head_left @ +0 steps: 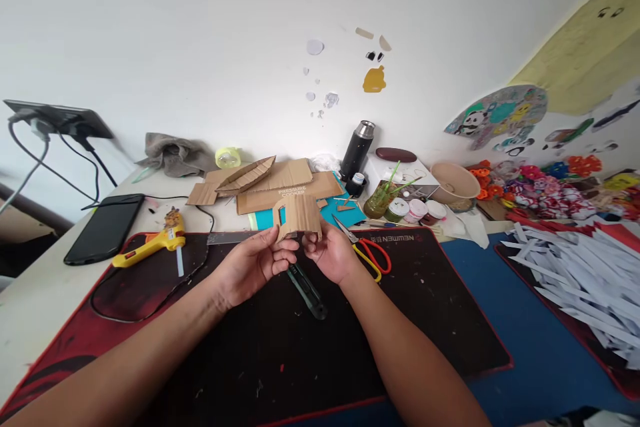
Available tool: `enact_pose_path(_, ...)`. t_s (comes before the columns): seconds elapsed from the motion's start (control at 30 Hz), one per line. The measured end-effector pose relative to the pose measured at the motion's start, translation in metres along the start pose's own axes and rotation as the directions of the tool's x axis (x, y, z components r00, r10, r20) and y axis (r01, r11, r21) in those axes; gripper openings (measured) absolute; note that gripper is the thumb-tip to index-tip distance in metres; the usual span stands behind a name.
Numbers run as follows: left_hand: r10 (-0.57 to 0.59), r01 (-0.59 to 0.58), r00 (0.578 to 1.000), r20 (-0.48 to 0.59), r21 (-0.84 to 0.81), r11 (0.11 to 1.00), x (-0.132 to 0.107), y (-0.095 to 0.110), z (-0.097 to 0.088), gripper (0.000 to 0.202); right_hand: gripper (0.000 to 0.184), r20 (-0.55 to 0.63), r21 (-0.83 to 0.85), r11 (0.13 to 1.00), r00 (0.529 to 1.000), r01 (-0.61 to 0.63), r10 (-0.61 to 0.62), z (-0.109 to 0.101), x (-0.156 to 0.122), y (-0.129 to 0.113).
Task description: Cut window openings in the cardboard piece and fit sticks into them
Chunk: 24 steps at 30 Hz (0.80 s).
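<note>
Left hand and right hand pinch curved cardboard at opposite sides, probably to keep its bend; right grip partly hidden. Cutter beneath, glue gun left, both handy.

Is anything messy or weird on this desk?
Yes, a bit. White paper strips lie in a jumbled heap at the right, pointing every way, and tiny scraps litter the black mat, untidy beneath the held cardboard piece.

This looks like a craft corner, whether home or studio unclear: a glue gun at left, cut cardboard at centre, scissors beside it, paper strips at far right, coloured cut-outs on the upper wall.
</note>
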<state>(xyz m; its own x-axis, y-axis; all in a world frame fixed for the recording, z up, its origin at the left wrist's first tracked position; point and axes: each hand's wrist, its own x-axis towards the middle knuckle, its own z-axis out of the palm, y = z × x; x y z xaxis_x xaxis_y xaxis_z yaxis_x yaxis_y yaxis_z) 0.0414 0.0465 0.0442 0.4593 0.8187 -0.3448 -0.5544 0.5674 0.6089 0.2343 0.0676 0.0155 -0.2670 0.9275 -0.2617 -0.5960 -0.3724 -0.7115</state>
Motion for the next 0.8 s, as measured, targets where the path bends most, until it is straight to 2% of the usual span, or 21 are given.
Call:
enact_pose_path(0.27, -0.021, 0.018, 0.988, 0.155, 0.018, 1.000, 0.026, -0.025, 0.026, 0.025, 0.014, -0.023, 0.001, 1.000, 0.999, -0.023, 0.023, -0.015, 0.009, 0.007)
enact_pose_path(0.47, -0.035, 0.028, 0.980, 0.197, 0.036, 0.999, 0.033, -0.038, 0.029, 0.025, 0.026, -0.006, -0.033, 0.997, 0.997, -0.076, 0.076, -0.022, 0.007, 0.002)
enact_pose_path(0.8, -0.049, 0.049, 0.976, 0.213, 0.006, 0.999, 0.038, -0.041, 0.025, 0.028, 0.035, -0.019, -0.165, 0.984, 0.997, -0.073, 0.071, -0.026, 0.005, 0.003)
